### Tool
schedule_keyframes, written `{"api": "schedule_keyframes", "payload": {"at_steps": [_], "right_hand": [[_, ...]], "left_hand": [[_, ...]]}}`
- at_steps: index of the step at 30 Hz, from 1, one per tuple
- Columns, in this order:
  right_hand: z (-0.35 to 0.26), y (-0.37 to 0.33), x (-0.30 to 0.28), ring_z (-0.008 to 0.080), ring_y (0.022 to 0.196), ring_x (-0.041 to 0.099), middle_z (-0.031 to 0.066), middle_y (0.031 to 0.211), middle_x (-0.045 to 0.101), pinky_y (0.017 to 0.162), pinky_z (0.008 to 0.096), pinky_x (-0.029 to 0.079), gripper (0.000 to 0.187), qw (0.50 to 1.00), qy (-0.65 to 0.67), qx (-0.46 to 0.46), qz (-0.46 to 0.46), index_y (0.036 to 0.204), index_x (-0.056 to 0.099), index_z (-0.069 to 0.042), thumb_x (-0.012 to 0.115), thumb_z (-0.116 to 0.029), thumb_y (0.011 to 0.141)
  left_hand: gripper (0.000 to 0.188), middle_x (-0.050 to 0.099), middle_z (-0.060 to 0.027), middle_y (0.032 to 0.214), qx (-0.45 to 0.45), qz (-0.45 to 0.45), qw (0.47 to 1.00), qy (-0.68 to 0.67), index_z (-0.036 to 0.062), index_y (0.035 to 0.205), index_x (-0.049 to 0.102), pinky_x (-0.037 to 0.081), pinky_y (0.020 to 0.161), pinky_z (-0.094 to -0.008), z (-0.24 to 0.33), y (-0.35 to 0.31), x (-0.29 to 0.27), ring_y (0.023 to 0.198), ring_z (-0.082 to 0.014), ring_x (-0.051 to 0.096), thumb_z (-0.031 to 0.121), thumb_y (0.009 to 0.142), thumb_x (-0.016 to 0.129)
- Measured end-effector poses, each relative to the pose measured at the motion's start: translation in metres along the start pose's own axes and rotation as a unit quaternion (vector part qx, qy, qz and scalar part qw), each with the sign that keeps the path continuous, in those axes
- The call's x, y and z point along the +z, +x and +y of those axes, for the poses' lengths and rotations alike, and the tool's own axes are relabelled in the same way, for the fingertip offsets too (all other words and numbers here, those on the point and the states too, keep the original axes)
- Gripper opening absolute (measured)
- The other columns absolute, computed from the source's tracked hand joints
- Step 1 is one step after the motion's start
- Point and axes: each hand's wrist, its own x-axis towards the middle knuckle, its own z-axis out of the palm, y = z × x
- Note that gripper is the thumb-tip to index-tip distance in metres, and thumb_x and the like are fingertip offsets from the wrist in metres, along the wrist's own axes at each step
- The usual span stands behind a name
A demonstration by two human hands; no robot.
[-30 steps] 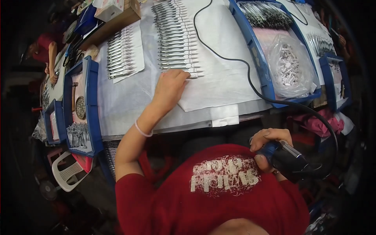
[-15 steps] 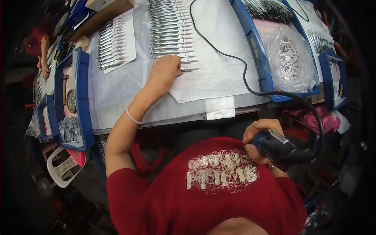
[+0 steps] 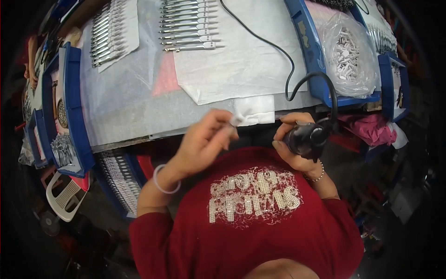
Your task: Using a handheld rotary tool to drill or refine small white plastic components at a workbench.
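My left hand [image 3: 206,142] is closed in a pinch just off the table's front edge. At its fingertips shows a small whitish piece [image 3: 237,120], blurred and too small to name. It overlaps the left edge of a white folded pad [image 3: 260,108] on the table edge. My right hand [image 3: 297,144] is wrapped round a dark corded power tool [image 3: 306,138], held in front of my red shirt; its working end is hidden. Beyond, silver spade drill bits [image 3: 191,33] lie in a row on a white sheet [image 3: 241,60].
A second group of bits [image 3: 109,39] lies at the left. A blue tray [image 3: 316,69] at the right holds a bag of small white parts [image 3: 346,58]. More blue trays [image 3: 76,107] stand at the left. The tool's black cable [image 3: 283,53] crosses the sheet.
My left hand has left the near end of the bit row and come back toward me, beside the pad. My right hand with the power tool has moved up and left. The view has shifted.
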Motion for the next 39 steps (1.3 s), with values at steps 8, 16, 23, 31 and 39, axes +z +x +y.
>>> {"api": "schedule_keyframes", "payload": {"at_steps": [8, 16, 23, 31, 39], "right_hand": [[0.008, -0.003, 0.004, 0.0109, 0.060, 0.062, 0.0027, 0.071, 0.067, 0.062, 0.0240, 0.050, 0.040, 0.996, 0.026, 0.069, 0.042, 0.101, 0.056, 0.000, 0.078, -0.003, 0.067], [0.005, 0.000, 0.005, 0.0111, 0.076, 0.068, 0.0076, 0.086, 0.070, 0.069, 0.0244, 0.054, 0.036, 0.993, 0.047, 0.104, 0.007, 0.101, 0.055, 0.001, 0.078, -0.004, 0.073], [0.018, 0.002, 0.003, 0.0141, 0.082, 0.069, 0.0091, 0.088, 0.070, 0.071, 0.0260, 0.053, 0.043, 0.995, -0.051, 0.044, -0.070, 0.107, 0.056, -0.001, 0.079, -0.008, 0.071], [0.018, 0.005, 0.005, 0.0152, 0.080, 0.069, 0.0098, 0.087, 0.069, 0.069, 0.0258, 0.052, 0.044, 0.987, -0.050, 0.109, -0.105, 0.108, 0.057, -0.003, 0.080, -0.010, 0.071], [0.013, 0.006, 0.006, 0.0146, 0.080, 0.069, 0.0096, 0.086, 0.069, 0.069, 0.0262, 0.052, 0.041, 0.980, -0.045, 0.151, -0.121, 0.105, 0.057, -0.002, 0.079, -0.010, 0.071]], "left_hand": [[0.039, 0.055, 0.0007, 0.075, -0.073, -0.049, 0.982, -0.168, -0.0015, 0.112, 0.062, 0.041, 0.061, -0.0188, -0.068, 0.010, 0.043, 0.064, -0.0058, 0.048, 0.030, 0.102, 0.042], [0.043, 0.055, -0.0003, 0.073, -0.122, -0.056, 0.929, -0.344, -0.0007, 0.103, 0.064, 0.036, 0.052, -0.0206, -0.085, 0.021, 0.056, 0.056, -0.0065, 0.046, 0.036, 0.102, 0.043], [0.046, 0.052, -0.0003, 0.069, -0.127, -0.056, 0.893, -0.429, 0.0009, 0.102, 0.064, 0.030, 0.047, -0.0212, -0.093, 0.025, 0.056, 0.050, -0.0059, 0.038, 0.041, 0.101, 0.041], [0.046, 0.050, 0.0003, 0.065, -0.138, -0.034, 0.888, -0.438, 0.0026, 0.099, 0.063, 0.030, 0.047, -0.0212, -0.095, 0.029, 0.059, 0.049, -0.0060, 0.037, 0.044, 0.100, 0.043], [0.045, 0.051, 0.0003, 0.064, -0.141, 0.050, 0.925, -0.349, 0.0022, 0.096, 0.065, 0.030, 0.046, -0.0195, -0.094, 0.026, 0.071, 0.050, -0.0039, 0.040, 0.042, 0.100, 0.045]]}}
